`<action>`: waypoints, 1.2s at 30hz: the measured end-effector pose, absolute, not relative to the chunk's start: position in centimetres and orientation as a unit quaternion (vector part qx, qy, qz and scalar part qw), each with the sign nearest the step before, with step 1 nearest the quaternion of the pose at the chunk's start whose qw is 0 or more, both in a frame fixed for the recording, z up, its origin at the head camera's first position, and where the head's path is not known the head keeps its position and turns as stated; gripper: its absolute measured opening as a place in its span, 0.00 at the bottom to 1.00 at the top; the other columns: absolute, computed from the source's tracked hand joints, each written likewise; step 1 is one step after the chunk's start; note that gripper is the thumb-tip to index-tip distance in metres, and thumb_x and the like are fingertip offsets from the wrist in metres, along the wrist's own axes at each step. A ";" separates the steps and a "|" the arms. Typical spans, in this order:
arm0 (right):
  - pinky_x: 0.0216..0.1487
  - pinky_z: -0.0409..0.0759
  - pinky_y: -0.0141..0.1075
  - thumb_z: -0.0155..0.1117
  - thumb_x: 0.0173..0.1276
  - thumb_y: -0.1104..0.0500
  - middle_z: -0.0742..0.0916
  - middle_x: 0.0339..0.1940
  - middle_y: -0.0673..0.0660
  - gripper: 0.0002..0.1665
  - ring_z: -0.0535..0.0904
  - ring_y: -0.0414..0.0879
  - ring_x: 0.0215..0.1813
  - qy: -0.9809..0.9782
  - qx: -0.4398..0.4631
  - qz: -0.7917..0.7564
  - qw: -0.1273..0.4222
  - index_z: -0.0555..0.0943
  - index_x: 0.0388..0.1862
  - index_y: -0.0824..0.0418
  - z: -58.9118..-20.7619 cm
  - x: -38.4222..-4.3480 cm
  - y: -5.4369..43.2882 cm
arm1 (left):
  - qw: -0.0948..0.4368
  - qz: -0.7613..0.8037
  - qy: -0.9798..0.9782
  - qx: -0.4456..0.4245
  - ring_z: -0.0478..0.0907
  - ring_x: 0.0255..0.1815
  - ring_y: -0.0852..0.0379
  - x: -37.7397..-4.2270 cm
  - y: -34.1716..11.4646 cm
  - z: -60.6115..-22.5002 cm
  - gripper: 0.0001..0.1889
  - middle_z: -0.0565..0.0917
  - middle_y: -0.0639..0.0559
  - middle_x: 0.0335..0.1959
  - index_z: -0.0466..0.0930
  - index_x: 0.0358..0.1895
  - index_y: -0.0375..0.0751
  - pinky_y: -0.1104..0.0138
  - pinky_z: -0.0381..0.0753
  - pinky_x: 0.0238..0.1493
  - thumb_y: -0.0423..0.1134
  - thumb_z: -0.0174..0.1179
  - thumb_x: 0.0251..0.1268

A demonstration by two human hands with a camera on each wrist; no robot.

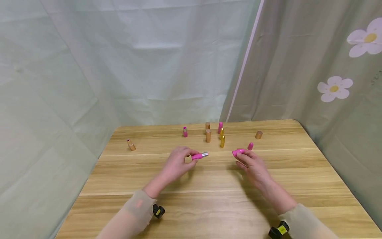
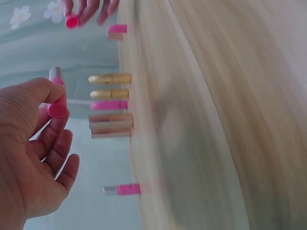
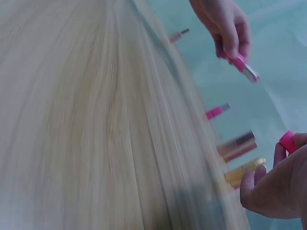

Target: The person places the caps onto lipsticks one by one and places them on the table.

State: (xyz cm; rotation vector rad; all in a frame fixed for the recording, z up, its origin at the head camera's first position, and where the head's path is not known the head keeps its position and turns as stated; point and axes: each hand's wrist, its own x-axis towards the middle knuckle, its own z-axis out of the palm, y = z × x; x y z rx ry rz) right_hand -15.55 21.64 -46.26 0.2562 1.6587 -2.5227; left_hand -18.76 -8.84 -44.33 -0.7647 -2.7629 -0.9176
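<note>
My left hand [image 1: 178, 162] pinches the pink base of an uncapped lipstick [image 1: 199, 155] between thumb and fingers, its silver collar pointing right. In the left wrist view the same lipstick [image 2: 57, 98] shows its round pink bottom. Across a gap, my right hand [image 1: 253, 166] holds a pink lipstick cap [image 1: 237, 152], whose open end faces left toward the lipstick. The right wrist view shows that cap [image 3: 288, 142] partly behind the fingers. Both hands are above the table, apart from each other. Just behind the right hand stands another pink cap [image 1: 250, 146].
On the wooden table [image 1: 203, 205], an uncapped pink lipstick [image 1: 185, 132] stands at the back. Near it are copper tubes [image 1: 208, 136], gold tubes [image 1: 222, 141] and a pink tube [image 1: 220, 127]. An uncapped copper lipstick [image 1: 131, 145] stands left, a copper cap [image 1: 258, 135] right. Curtains [image 1: 179, 66] hang behind.
</note>
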 end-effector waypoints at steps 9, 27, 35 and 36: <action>0.73 0.68 0.51 0.62 0.76 0.66 0.88 0.44 0.49 0.15 0.83 0.44 0.53 0.554 0.085 -0.825 0.076 0.75 0.58 0.69 -46.5 -15.8 19.1 | 0.059 -0.294 -0.913 -0.278 0.76 0.50 0.57 -18.7 -6.6 -44.1 0.12 0.83 0.59 0.46 0.87 0.50 0.53 0.58 0.74 0.55 0.45 0.71 0.65; 0.72 0.69 0.53 0.66 0.72 0.66 0.86 0.47 0.53 0.20 0.79 0.55 0.61 0.554 0.073 -0.825 0.081 0.75 0.60 0.70 -46.8 -15.6 16.5 | 0.040 -0.295 -0.914 -0.275 0.75 0.50 0.57 -18.4 -5.7 -44.0 0.13 0.83 0.58 0.48 0.87 0.51 0.52 0.57 0.75 0.56 0.44 0.71 0.65; 0.71 0.69 0.54 0.67 0.72 0.66 0.85 0.48 0.54 0.17 0.82 0.46 0.53 0.561 0.069 -0.820 0.087 0.78 0.57 0.69 -47.0 -15.6 15.9 | 0.050 -0.293 -0.911 -0.286 0.75 0.48 0.57 -18.4 -5.4 -44.2 0.12 0.84 0.58 0.46 0.88 0.51 0.52 0.58 0.75 0.54 0.44 0.71 0.65; 0.71 0.70 0.53 0.67 0.71 0.67 0.85 0.47 0.54 0.17 0.82 0.46 0.53 0.561 0.070 -0.820 0.087 0.78 0.57 0.69 -47.1 -15.6 15.9 | 0.051 -0.293 -0.911 -0.287 0.75 0.48 0.57 -18.3 -5.4 -44.2 0.12 0.84 0.58 0.46 0.88 0.51 0.52 0.59 0.75 0.54 0.44 0.71 0.65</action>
